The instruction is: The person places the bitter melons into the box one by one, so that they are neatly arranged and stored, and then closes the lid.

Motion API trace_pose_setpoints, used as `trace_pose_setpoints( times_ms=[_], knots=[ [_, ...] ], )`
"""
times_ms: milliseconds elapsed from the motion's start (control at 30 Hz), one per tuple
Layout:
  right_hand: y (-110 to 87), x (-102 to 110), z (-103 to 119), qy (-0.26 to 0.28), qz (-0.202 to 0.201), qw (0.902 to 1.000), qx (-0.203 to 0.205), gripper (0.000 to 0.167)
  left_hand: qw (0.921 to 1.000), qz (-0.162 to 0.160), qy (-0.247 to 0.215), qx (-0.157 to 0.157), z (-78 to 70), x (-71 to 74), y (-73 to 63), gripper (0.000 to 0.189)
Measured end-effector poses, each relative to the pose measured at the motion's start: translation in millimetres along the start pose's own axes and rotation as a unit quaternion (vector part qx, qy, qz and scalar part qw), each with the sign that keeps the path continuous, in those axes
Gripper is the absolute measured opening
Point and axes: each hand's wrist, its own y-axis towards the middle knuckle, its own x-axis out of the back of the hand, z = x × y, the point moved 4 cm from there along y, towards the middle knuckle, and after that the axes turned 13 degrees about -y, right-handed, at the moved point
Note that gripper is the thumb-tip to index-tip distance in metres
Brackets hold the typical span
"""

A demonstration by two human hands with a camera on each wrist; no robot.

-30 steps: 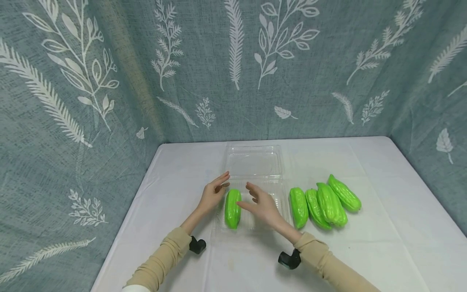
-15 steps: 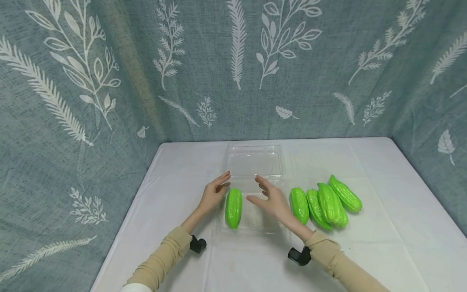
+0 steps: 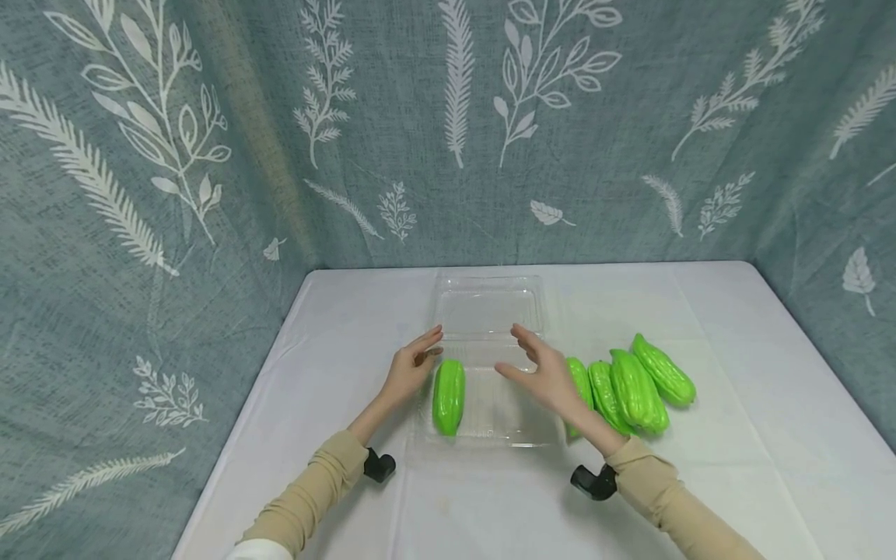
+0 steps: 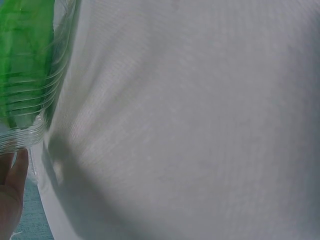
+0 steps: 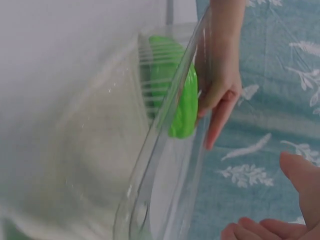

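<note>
A clear plastic clamshell container (image 3: 504, 435) lies unfolded on the table, its lid (image 3: 490, 305) laid back on the far side. One bright green, ridged, pepper-like vegetable (image 3: 448, 397) lies lengthwise along the left side of its base. My left hand (image 3: 408, 371) is at the container's left edge with fingers extended, fingertips right at the rim, beside the vegetable. Over the right part of the base hovers my right hand (image 3: 546, 377), thumb and fingers spread apart with nothing between them. In the right wrist view, its thumb (image 5: 300, 175) is away from the container wall.
Right of the container lie several more green vegetables, including a nearby one (image 3: 579, 381) partly behind my right hand, a larger one (image 3: 637, 393) and a far one (image 3: 663, 369). A white cloth (image 3: 756, 435) covers the table. A patterned curtain (image 3: 420, 210) hangs behind it.
My right hand has moved right, away from the vegetable in the container, its fingers staying apart. The left hand and that vegetable have stayed in place.
</note>
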Motion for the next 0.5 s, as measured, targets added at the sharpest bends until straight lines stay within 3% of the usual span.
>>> trace_pose_setpoints(
  times_ms=[500],
  knots=[
    [-7.9, 27, -19, -0.005, -0.022, 0.9995, -0.023, 0.070, 1.0000, 0.000, -0.002, 0.009, 3.5, 0.9, 0.5, 0.041]
  ],
)
